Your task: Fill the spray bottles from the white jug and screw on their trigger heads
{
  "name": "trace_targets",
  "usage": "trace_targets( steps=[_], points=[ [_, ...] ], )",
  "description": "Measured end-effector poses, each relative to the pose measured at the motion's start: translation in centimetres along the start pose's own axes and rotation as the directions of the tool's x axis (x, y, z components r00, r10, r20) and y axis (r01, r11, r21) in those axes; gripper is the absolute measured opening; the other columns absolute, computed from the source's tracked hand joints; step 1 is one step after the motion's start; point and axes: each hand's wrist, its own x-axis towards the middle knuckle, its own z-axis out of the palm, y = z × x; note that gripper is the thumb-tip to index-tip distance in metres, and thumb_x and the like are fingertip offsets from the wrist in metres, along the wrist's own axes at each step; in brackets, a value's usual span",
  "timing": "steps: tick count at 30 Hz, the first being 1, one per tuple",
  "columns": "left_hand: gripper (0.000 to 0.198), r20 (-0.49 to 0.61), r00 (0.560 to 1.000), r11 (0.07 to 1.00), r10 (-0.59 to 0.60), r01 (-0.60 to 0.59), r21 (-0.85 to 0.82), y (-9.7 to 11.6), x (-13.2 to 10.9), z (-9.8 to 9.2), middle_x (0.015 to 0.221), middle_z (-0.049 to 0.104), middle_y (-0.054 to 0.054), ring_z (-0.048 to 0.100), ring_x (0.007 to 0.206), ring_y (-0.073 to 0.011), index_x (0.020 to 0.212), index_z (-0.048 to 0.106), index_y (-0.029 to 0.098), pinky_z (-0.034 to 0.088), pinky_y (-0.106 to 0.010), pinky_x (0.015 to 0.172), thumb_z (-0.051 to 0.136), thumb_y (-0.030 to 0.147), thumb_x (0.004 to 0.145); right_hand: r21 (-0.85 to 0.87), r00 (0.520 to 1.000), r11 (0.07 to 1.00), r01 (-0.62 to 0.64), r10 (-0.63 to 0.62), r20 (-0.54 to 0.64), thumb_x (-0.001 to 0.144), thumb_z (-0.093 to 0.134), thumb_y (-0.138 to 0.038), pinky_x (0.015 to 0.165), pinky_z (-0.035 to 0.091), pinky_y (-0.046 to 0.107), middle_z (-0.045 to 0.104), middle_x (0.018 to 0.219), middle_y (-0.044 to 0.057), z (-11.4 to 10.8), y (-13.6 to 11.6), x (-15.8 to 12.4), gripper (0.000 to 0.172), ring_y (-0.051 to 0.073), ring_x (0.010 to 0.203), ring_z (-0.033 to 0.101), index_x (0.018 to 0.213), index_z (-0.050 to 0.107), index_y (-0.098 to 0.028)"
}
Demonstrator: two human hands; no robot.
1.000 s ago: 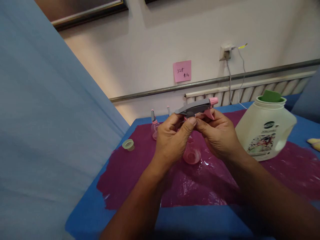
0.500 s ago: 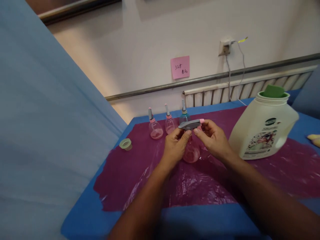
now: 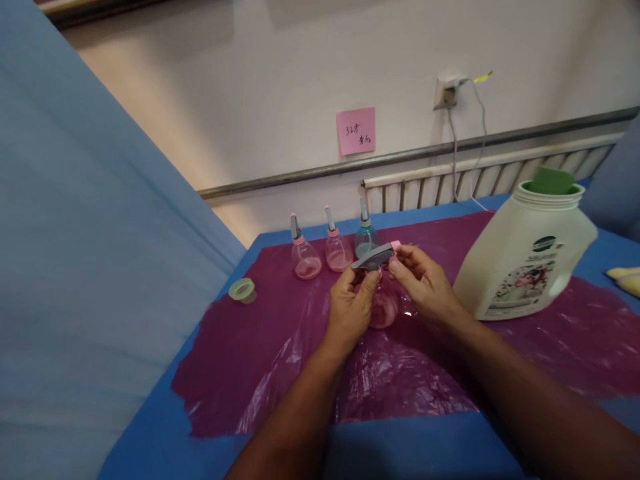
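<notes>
My left hand (image 3: 350,303) and my right hand (image 3: 425,280) both grip a grey spray head (image 3: 375,257) with a pink nozzle tip. The left fingers pinch it at the rear and underside; the right fingers and thumb are at the pink nozzle end. Directly beneath is a clear pink spray bottle (image 3: 384,310), upright on the purple plastic sheet; the joint between head and neck is partly hidden by my fingers. Behind stand two more pink spray bottles (image 3: 307,260) (image 3: 339,253) and a teal spray bottle (image 3: 367,239), each with its spray head on.
A large cream detergent jug (image 3: 525,253) with a green piece in its mouth stands right of my hands. A small pale-green cap (image 3: 243,291) lies at left on the purple sheet (image 3: 240,353). Blue curtain (image 3: 100,267) hangs at left; a yellow item (image 3: 625,277) is far right.
The spray head has tilted, its grey rear end dropping and its pink end staying higher. Both hands keep their hold. The whole view has shifted slightly.
</notes>
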Motion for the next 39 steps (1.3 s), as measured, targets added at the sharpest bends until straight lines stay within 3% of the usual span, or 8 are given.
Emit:
trace_targets(
  steps=[6, 12, 18, 23, 26, 29, 34, 39],
  points=[
    [0.035, -0.075, 0.997, 0.990, 0.032, -0.021, 0.138, 0.3, -0.4, -0.3, 0.121, 0.086, -0.008, 0.077, 0.113, -0.0256, 0.126, 0.084, 0.024, 0.057, -0.040, 0.107, 0.086, 0.043, 0.097, -0.054, 0.994, 0.998, -0.041, 0.046, 0.097, 0.099, 0.078, -0.059, 0.097, 0.063, 0.039, 0.083, 0.119, 0.006, -0.1, -0.4, -0.6, 0.040, 0.023, 0.105, 0.078, 0.121, 0.075, -0.025],
    [0.030, -0.097, 0.993, 0.980, 0.073, -0.054, 0.190, 0.3, -0.5, 0.1, 0.112, 0.085, -0.005, 0.075, 0.105, -0.0229, 0.121, 0.085, 0.024, 0.057, -0.036, 0.101, 0.087, 0.041, 0.096, -0.036, 0.997, 0.998, -0.049, 0.051, 0.060, 0.102, 0.073, -0.059, 0.093, 0.061, 0.037, 0.082, 0.110, 0.005, 0.0, -0.2, -0.5, 0.037, 0.022, 0.099, 0.076, 0.115, 0.075, -0.024],
    [0.026, -0.062, 0.994, 0.963, 0.086, -0.067, 0.259, 0.0, -0.2, -0.1, 0.110, 0.085, -0.005, 0.076, 0.102, -0.0217, 0.120, 0.084, 0.022, 0.057, -0.034, 0.096, 0.083, 0.037, 0.099, 0.065, 0.967, 0.984, -0.168, 0.152, 0.203, 0.098, 0.078, -0.048, 0.112, 0.059, 0.043, 0.080, 0.129, 0.007, -0.7, 1.3, 0.0, 0.035, 0.025, 0.123, 0.076, 0.125, 0.069, -0.028],
    [0.024, -0.043, 0.989, 0.943, 0.141, -0.121, 0.309, -0.6, 0.0, -0.5, 0.113, 0.082, -0.005, 0.075, 0.105, -0.0219, 0.118, 0.082, 0.024, 0.056, -0.034, 0.098, 0.083, 0.039, 0.099, 0.133, 0.888, 0.922, -0.364, 0.300, 0.349, 0.077, 0.098, -0.036, 0.124, 0.054, 0.052, 0.069, 0.154, 0.011, -1.8, 2.8, -0.1, 0.097, 0.030, 0.149, 0.065, 0.161, 0.049, -0.035],
    [0.023, -0.049, 0.983, 0.927, 0.176, -0.149, 0.344, -0.6, 0.1, -0.5, 0.112, 0.079, -0.006, 0.073, 0.107, -0.0223, 0.115, 0.081, 0.024, 0.055, -0.035, 0.099, 0.085, 0.039, 0.097, 0.107, 0.876, 0.924, -0.367, 0.305, 0.373, 0.073, 0.101, -0.035, 0.129, 0.050, 0.055, 0.071, 0.152, 0.012, -1.9, 3.2, -0.2, 0.114, 0.030, 0.150, 0.065, 0.169, 0.039, -0.034],
    [0.021, -0.059, 0.985, 0.929, 0.163, -0.134, 0.345, -0.4, 0.1, -0.5, 0.110, 0.079, -0.006, 0.072, 0.104, -0.0220, 0.113, 0.081, 0.023, 0.055, -0.035, 0.098, 0.084, 0.035, 0.096, 0.090, 0.882, 0.934, -0.347, 0.292, 0.371, 0.076, 0.100, -0.034, 0.126, 0.054, 0.054, 0.075, 0.146, 0.011, -1.8, 3.3, -0.2, 0.105, 0.029, 0.143, 0.069, 0.165, 0.046, -0.032],
    [0.016, 0.002, 0.991, 0.919, 0.135, -0.126, 0.373, 0.4, 0.1, -0.6, 0.113, 0.081, -0.006, 0.074, 0.108, -0.0226, 0.112, 0.083, 0.022, 0.056, -0.036, 0.102, 0.074, 0.028, 0.100, -0.049, 0.884, 0.976, -0.214, 0.215, 0.414, 0.085, 0.092, -0.031, 0.124, 0.054, 0.052, 0.076, 0.146, 0.009, -1.9, 2.6, 0.0, 0.065, 0.029, 0.137, 0.072, 0.145, 0.067, -0.027],
    [0.020, 0.043, 0.988, 0.919, 0.148, -0.153, 0.363, 0.5, 0.0, -0.6, 0.117, 0.081, -0.006, 0.074, 0.114, -0.0234, 0.117, 0.082, 0.023, 0.055, -0.036, 0.105, 0.068, 0.030, 0.105, -0.176, 0.914, 0.969, -0.174, 0.225, 0.336, 0.079, 0.095, -0.028, 0.120, 0.057, 0.054, 0.081, 0.137, 0.006, -2.4, 1.6, 0.1, 0.063, 0.031, 0.127, 0.077, 0.139, 0.074, -0.026]
  ],
)
